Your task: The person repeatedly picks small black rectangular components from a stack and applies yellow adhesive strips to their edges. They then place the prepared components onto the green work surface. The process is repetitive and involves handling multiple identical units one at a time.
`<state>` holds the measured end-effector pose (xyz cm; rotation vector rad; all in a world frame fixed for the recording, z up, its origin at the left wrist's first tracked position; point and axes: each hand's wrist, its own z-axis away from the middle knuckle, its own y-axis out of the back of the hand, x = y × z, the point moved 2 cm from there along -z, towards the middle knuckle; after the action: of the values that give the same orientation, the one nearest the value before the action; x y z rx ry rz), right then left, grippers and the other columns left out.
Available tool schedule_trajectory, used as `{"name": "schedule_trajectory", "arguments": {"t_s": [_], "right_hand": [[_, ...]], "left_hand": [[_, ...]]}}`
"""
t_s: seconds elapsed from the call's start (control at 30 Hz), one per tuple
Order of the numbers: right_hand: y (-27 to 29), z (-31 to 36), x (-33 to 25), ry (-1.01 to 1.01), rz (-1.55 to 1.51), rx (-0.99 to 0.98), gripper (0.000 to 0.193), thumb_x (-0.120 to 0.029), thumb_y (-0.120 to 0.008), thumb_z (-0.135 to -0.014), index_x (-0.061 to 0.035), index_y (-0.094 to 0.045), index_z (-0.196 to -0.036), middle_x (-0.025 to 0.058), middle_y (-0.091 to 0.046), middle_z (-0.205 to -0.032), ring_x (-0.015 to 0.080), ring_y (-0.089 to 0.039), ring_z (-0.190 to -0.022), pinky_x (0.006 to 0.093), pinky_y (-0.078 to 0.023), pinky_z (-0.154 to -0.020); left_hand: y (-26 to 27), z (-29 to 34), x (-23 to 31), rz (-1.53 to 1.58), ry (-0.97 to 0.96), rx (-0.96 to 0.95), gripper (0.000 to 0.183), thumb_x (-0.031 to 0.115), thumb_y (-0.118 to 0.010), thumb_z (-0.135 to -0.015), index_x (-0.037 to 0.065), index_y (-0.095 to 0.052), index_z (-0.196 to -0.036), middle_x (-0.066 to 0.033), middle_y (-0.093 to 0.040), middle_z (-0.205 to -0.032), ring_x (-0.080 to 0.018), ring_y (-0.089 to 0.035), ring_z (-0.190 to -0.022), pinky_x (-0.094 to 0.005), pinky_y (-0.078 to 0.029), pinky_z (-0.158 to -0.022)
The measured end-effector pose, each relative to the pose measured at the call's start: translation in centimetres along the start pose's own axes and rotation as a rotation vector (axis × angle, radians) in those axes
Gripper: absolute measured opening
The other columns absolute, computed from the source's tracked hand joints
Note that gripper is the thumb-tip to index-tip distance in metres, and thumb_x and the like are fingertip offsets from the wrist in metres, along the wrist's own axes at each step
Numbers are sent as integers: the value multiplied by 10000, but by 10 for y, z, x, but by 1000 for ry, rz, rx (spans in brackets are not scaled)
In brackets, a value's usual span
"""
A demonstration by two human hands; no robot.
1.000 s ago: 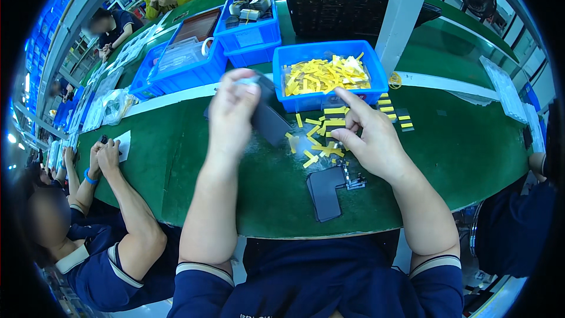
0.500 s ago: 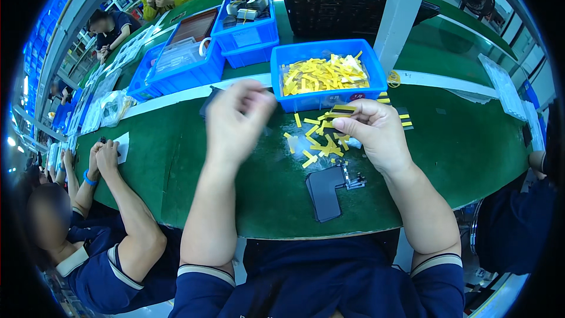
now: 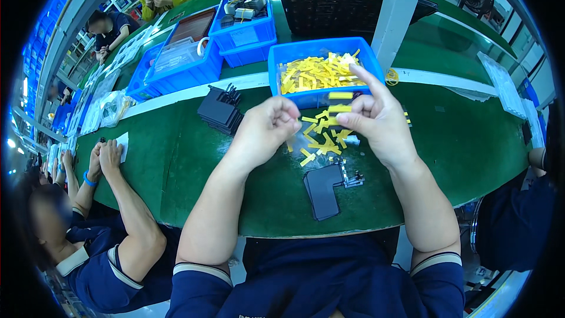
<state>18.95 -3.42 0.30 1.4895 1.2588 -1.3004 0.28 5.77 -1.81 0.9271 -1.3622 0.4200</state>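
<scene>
My right hand point(image 3: 379, 115) is above the right side of a loose pile of yellow strips point(image 3: 322, 144). Its index finger points up, and its thumb presses toward the bent fingers at a short row of yellow strips point(image 3: 340, 108); whether a clear backing joins them I cannot tell. My left hand point(image 3: 265, 132) is just left of the pile, thumb and fingertips pinched together; anything between them is too small to make out. Below the hands lie flat dark-grey L-shaped pieces point(image 3: 323, 194), overlapping, with small metallic ends. A stack of similar dark pieces point(image 3: 220, 111) sits left of my left hand.
A blue bin point(image 3: 273, 76) full of yellow strips stands beyond my hands. More blue bins point(image 3: 244, 35) are at the back left, and a metal post point(image 3: 403, 15) rises behind. A co-worker's hands point(image 3: 106, 156) work at the left of the green table point(image 3: 465, 159).
My left hand has come from over the dark stack down and right toward the yellow pile, uncovering the stack. My right index finger has lifted, and the row of strips shows beside its thumb.
</scene>
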Motion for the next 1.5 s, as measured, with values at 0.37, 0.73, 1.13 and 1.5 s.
{"name": "schedule_trajectory", "arguments": {"t_s": [0.37, 0.73, 1.13, 1.5], "right_hand": [[-1, 0, 6, -42, 74, -41, 316, -11, -688, -765, -8, -637, -1077, -6, -584, -731, 38, -515, -653, 198, -450, -620], [-5, 6, -9, 201, 73, 120, 210, 7, -683, -757, -8, -684, -966, 48, -651, -832, 114, -602, -802, 230, -468, -754], [-12, 15, -9, 341, 122, 230, 158, -32, -734, -703, -12, -696, -855, 86, -654, -864, 176, -578, -943, 303, -439, -844], [-12, 16, -9, 300, 107, 223, 148, -31, -741, -700, 2, -687, -834, 95, -647, -886, 171, -579, -926, 305, -444, -830]], "left_hand": [[-26, 24, 45, -693, -206, -140, 440, 310, -761, -650, 23, -595, -939, -115, -609, -819, -262, -608, -766, -363, -479, -674], [-47, 42, 39, -700, -414, -254, 484, 310, -750, -680, 13, -563, -1014, -128, -597, -792, -284, -602, -737, -376, -484, -680], [-39, 27, 36, 361, 11, -86, 198, 148, -527, -920, 25, -496, -1072, -17, -616, -867, -25, -531, -682, -177, -431, -547], [-42, 29, 31, 305, -71, -71, 185, 149, -562, -895, 32, -538, -1035, -13, -626, -761, -39, -511, -695, -216, -415, -647]]}}
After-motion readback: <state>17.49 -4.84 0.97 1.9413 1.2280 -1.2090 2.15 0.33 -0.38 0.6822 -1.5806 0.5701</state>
